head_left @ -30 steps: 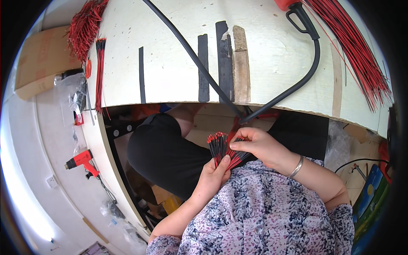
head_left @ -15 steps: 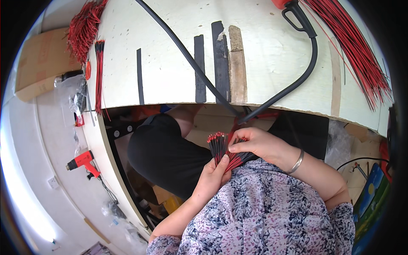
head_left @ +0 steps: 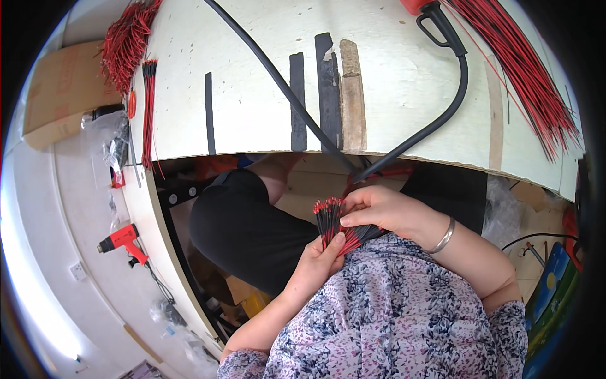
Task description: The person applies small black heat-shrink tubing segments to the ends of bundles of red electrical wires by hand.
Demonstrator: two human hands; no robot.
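one small bundle [head_left: 333, 222] of red-and-black wires sat between the two hands, just under the table's near edge and above the person's lap. its red tips fanned out at the upper end; the lower end was hidden between the hands and the patterned blouse, and the wires were too many and too fine to count. the left hand [head_left: 315, 268] was curled round the bundle from below, thumb pressed against the wires. the right hand [head_left: 385, 211] was closed over the bundle from the right, fingertips pinched near the tips; one bangle [head_left: 444, 236] ringed its wrist.

on the white table [head_left: 404, 82] lay four dark strips [head_left: 298, 101] and one tan strip, with one black cable [head_left: 442, 120] looping across. three more wire lots were there: a long sheaf [head_left: 524, 76] at the right, cut off by the frame, a tangled heap [head_left: 126, 41] at the far left, and one slim bundle [head_left: 149, 107] beside it. a red tool [head_left: 123, 240] lay on the floor at the left. the clutter at the right rim was too bent to make out.
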